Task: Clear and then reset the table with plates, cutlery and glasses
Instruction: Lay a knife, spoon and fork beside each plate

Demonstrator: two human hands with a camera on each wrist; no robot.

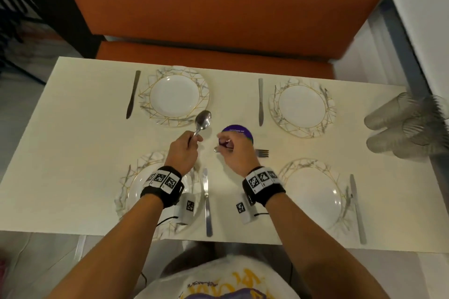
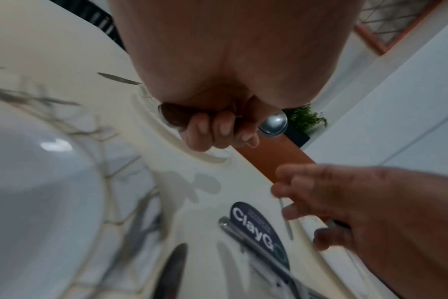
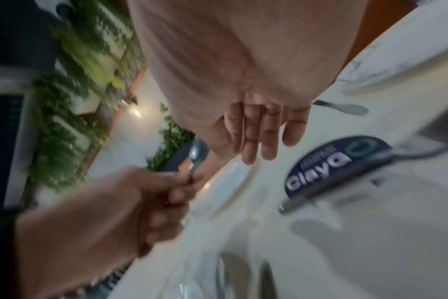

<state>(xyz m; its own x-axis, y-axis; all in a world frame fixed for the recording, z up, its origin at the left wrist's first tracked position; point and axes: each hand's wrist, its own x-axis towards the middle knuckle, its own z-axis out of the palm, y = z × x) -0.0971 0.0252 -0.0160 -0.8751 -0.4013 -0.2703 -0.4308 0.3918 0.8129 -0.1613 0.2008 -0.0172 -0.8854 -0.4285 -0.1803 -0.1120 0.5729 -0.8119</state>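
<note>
holding a spoon (image 1: 203,120) by its handle in left grip (image 1: 183,150), bowl raised past the knuckles, right grip (image 1: 237,153) released above fork (image 1: 262,152)

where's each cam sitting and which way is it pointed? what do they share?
Head: worn on the head, looks forward and down at the table with four plates; both forearms, left hand and right hand show.
Left wrist: under the left wrist, looks along the palm to fingers curled round the spoon; the right hand shows too.
Right wrist: under the right wrist, looks along relaxed fingers above the purple coaster; the left hand shows too.
Shared: spoon, coaster and fork appear in all three.
</note>
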